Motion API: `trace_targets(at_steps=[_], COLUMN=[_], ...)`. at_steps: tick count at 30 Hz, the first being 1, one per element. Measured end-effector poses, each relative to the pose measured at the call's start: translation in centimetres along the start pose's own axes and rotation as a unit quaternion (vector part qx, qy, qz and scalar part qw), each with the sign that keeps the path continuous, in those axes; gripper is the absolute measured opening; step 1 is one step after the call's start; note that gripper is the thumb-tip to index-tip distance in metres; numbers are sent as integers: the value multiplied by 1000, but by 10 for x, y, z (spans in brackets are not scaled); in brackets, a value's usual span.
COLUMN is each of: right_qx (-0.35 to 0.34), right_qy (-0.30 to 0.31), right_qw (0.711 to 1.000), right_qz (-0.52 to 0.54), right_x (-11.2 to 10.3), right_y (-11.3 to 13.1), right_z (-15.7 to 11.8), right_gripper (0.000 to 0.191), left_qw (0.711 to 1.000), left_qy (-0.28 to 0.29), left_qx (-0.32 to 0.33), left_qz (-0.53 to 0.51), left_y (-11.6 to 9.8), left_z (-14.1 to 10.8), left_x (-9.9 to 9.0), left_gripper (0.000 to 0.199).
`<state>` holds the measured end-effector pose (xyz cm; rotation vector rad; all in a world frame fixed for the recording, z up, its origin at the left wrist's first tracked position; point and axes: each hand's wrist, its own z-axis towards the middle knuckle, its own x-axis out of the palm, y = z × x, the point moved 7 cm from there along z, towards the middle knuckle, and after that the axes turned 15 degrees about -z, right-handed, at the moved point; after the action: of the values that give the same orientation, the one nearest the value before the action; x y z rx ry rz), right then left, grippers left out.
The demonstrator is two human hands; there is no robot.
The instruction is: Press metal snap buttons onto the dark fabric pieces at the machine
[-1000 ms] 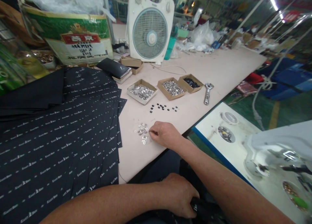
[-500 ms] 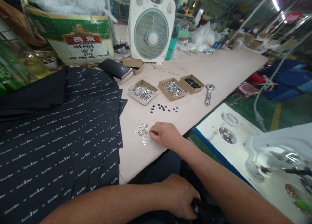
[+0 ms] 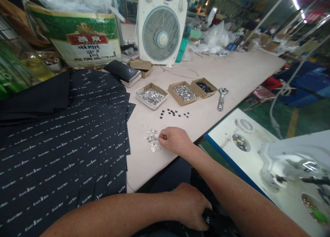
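Note:
My right hand [image 3: 175,140] rests on the pale tabletop, fingertips pinched together beside a loose cluster of small silver metal fasteners [image 3: 152,136]. Whatever its fingertips hold, if anything, is hidden. Lower down, in front of the table edge, my left hand [image 3: 192,206] is closed around dark cloth [image 3: 215,219]; its fingertips are mostly out of sight. Beyond my right hand lie several black round snap caps [image 3: 172,112]. Behind them stand a box of silver fasteners [image 3: 152,96], a second box of silver parts [image 3: 183,92] and a box of black parts [image 3: 204,87].
Black printed fabric pieces [image 3: 77,144] are stacked on the left. An adjustable wrench [image 3: 221,98] lies near the table's right edge. At the back stands a box fan [image 3: 162,30]. A white machine [image 3: 291,161] on its own blue-edged table is at right.
Both hands keep almost the same place and closed pose. The view has shifted very slightly; nothing has visibly been taken or let go.

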<state>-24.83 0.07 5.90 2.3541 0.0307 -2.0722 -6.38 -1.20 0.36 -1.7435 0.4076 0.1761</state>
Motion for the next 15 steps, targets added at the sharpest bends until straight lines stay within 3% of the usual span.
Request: trace_targets(at_steps=[8,15], right_qx=[-54,-55], right_qy=[-36,-61], right_qw=[993,983], right_qz=[98,165], right_x=[4,16], right_y=[2,-5], right_z=[-7,-8], right_gripper=[18,21], left_qw=[1000,1000], left_qy=[4,7], left_qx=[0,-6], left_qz=[-2,-3], left_y=[-1,-2], left_z=[-1,-1], left_x=[-1,-3], left_gripper=[19,20])
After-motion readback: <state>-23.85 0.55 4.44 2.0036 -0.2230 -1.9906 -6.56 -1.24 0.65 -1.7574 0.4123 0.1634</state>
